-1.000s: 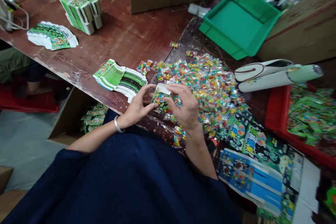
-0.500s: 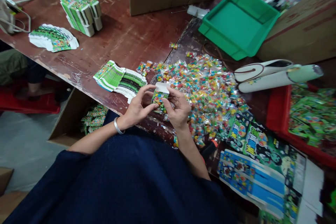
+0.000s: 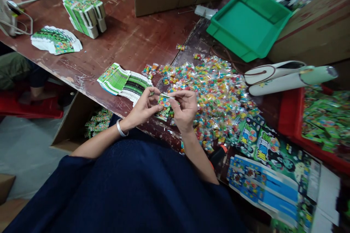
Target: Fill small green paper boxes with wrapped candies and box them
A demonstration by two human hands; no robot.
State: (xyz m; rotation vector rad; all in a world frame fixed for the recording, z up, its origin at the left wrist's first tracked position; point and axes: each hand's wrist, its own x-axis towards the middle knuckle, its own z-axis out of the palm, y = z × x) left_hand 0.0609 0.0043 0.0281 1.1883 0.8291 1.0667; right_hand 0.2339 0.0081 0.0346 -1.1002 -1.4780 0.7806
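Between my two hands is a small green printed candy box (image 3: 163,108), held upright over the table's near edge. My left hand (image 3: 147,106) grips its left side, thumb on the front face. My right hand (image 3: 183,108) pinches the top right of the box, where the white flap now lies folded over. What is inside the box is hidden. Just left of my hands, a fanned row of flat green cartons (image 3: 124,83) lies on the table. To the right spreads a big heap of clear candy packets (image 3: 216,91) with colourful sweets.
A green tray (image 3: 246,25) stands at the back right, near a white pouch (image 3: 276,74). A red bin (image 3: 291,116) holds green packets. Bundled cartons (image 3: 84,12) stand at the back left. Below the edge is an open cardboard box (image 3: 65,123). Another person's leg (image 3: 16,69) shows at left.
The white top flap of the candy box stood up before and is now folded down under my right fingers. Both hands have stayed in nearly the same place.
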